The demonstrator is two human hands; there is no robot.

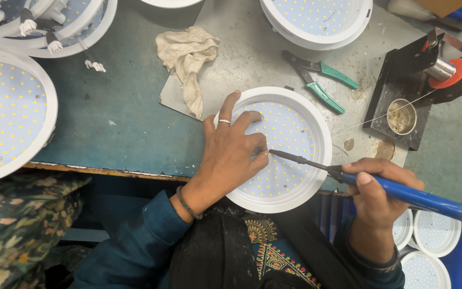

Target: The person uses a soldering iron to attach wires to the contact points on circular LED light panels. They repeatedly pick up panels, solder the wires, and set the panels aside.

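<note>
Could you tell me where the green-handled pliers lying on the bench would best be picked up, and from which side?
Probably by the two green handles, coming from the right: they splay open toward that side with bare bench around them, while the dark jaws point left toward the round light panel under the left hand.

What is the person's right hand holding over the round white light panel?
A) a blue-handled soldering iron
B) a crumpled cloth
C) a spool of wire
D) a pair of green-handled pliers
A: the right hand grips a blue-handled soldering iron whose dark tip reaches onto the round white light panel, while the left hand presses on the panel; the green-handled pliers and cloth lie untouched on the table.
</note>
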